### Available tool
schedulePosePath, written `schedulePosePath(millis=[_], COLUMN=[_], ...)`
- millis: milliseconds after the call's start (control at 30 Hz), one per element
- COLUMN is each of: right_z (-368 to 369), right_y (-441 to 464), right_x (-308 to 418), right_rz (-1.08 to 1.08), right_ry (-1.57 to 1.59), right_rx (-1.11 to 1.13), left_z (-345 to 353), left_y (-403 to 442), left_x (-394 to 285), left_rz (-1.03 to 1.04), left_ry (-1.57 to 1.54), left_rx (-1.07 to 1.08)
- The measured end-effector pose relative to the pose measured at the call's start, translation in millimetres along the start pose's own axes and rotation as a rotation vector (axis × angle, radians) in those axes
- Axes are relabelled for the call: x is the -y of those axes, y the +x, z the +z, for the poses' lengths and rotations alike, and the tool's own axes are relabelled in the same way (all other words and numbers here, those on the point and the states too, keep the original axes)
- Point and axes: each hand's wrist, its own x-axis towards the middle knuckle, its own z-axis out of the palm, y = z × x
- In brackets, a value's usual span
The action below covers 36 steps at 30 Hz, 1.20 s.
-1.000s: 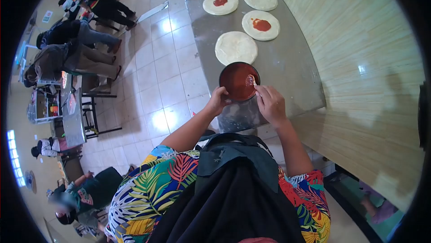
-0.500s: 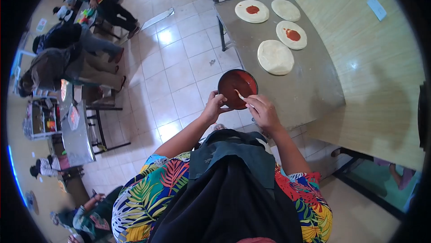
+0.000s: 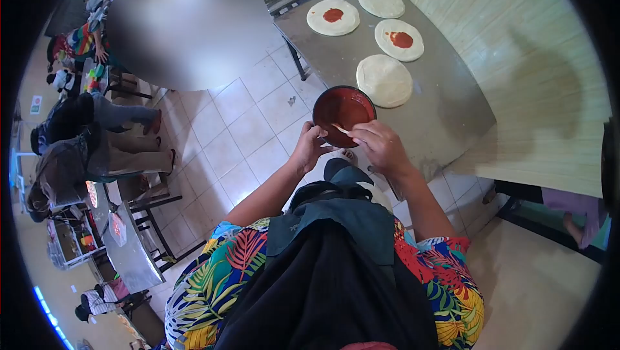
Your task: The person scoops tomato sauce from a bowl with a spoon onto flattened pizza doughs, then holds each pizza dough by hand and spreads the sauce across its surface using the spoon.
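My left hand (image 3: 308, 148) grips the near left rim of a dark bowl (image 3: 327, 102), thumb over the edge. Red sauce (image 3: 352, 112) lies inside it. In my right hand (image 3: 382, 146) is a pale-handled spoon (image 3: 341, 129), its lower end down in the bowl. Just beyond the bowl, a plain flat dough round (image 3: 384, 80) rests on the metal table (image 3: 439, 101). Farther back are a sauced dough round (image 3: 413, 51), another sauced dough round (image 3: 316, 19) and a second plain one (image 3: 381, 2). Sauce sits only near the middle of the two sauced rounds.
A pale wall (image 3: 465, 20) borders the table's right side. Tiled floor (image 3: 248, 120) stretches left. Several people stand along the left, one person (image 3: 64, 169) beside another metal table (image 3: 132, 253). A blurred patch covers the upper left.
My view has turned and shifted, and the bowl now appears closer to the nearest dough round. The spoon has moved within the bowl, toward its near side. Both hands keep their hold.
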Motion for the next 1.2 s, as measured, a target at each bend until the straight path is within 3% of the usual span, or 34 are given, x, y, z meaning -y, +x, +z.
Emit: schedulePosePath(millis=[167,300,367,433,600,833,1000,1133,1200], right_z=[-25,-4,0,-17,-28,-12,-14,24,49], right_y=[37,74,85,92,110,147,157,134,117], right_x=[-30,-55,-57,-66,-94,-77,-94,-115,-120], right_rz=[0.068,-0.032,-0.103,-0.08,0.079,0.196,0.387,0.592,0.951], right_ry=[-0.243,-0.157,-0.121,-0.095,-0.34,-0.316,-0.527,-0.49,-0.025], right_rx=[0.031,-0.029,0.066,0.128,0.018,-0.034,-0.406,-0.675,-1.002], left_z=[0,12,11,10,8,1,17,30,36], left_y=[36,64,79,93,131,198,234,256,260], left_x=[-23,-50,-58,-64,-83,-122,-155,-166,-170], left_rz=[-0.025,-0.029,-0.019,-0.013,-0.075,-0.213,-0.311,-0.346,-0.382], left_ry=[0.009,0.016,0.008,-0.002,0.022,0.148,0.24,0.306,0.339], left_rx=[0.004,0.052,0.043,0.051,0.072,0.227,0.343,0.422,0.447])
